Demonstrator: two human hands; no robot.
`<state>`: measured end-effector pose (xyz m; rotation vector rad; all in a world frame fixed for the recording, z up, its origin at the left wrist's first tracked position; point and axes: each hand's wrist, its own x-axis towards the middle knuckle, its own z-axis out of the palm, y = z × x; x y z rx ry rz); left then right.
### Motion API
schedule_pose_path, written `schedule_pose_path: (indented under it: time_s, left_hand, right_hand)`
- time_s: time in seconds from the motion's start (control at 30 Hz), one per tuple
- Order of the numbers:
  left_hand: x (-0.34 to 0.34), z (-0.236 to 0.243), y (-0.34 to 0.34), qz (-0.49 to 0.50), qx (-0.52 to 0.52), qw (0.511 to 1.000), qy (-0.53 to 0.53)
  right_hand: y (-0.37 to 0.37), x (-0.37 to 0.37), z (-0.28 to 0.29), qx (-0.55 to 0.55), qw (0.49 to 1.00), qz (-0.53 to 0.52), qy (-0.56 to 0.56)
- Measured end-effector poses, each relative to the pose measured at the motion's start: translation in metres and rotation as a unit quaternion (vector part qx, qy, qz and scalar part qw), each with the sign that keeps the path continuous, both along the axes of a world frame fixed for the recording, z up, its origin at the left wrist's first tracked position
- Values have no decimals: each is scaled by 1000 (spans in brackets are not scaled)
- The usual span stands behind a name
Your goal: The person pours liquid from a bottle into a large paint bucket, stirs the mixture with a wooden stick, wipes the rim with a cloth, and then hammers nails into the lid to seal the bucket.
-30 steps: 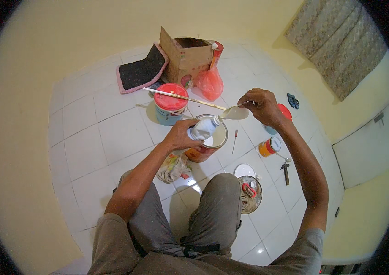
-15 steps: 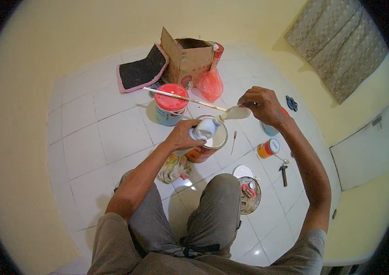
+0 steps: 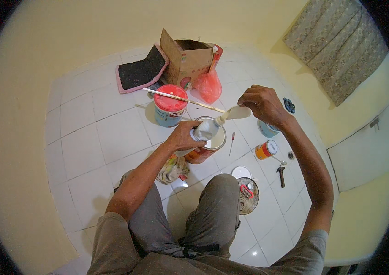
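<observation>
My left hand point(image 3: 185, 136) is wrapped round a white plastic bottle point(image 3: 206, 130), tilted with its neck up and to the right. Beneath it stands an open paint can point(image 3: 200, 156) with white contents and a reddish-brown side. My right hand point(image 3: 262, 104) pinches a pale, oval, cup-like piece point(image 3: 239, 112) close to the bottle's mouth; whether they touch I cannot tell. A long thin stick point(image 3: 176, 97) reaches from above the red-lidded bucket point(image 3: 169, 114) to beside the bottle's neck. What supports the stick is unclear.
Beyond the bucket are a cardboard box point(image 3: 194, 64), a pink plastic bag point(image 3: 208, 87) and a black mat point(image 3: 144, 71). To the right lie a screwdriver point(image 3: 232, 143), an orange can point(image 3: 266, 150), a blue tub point(image 3: 267, 130) and a hammer point(image 3: 281, 176). A round lid point(image 3: 251, 206) lies near my knee.
Both hands keep almost the same pose, with the bottle and the pale piece still in them. The view has shifted slightly, and more of the blue tub shows beside my right wrist.
</observation>
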<state>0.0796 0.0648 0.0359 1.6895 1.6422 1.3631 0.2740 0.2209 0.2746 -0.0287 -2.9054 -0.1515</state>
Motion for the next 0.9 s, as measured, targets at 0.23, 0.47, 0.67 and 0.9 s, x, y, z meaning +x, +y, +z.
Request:
schedule_pose_path:
  time_s: [0.23,0.47,0.67,0.9]
  left_hand:
    - [1,3,1,0,3,1000,4]
    - [0,2,-1,2,3,1000,4]
    - [-1,5,-3,0,-5,1000,6]
    - [-3,4,-4,0,-1,1000,4]
  right_hand:
    - [1,-1,5,6,1000,2,-20]
    - [0,-6,5,24,999,13,-26]
    - [-1,-10,5,36,999,17,-19]
    - [-2,-17,6,65,997,39,-30]
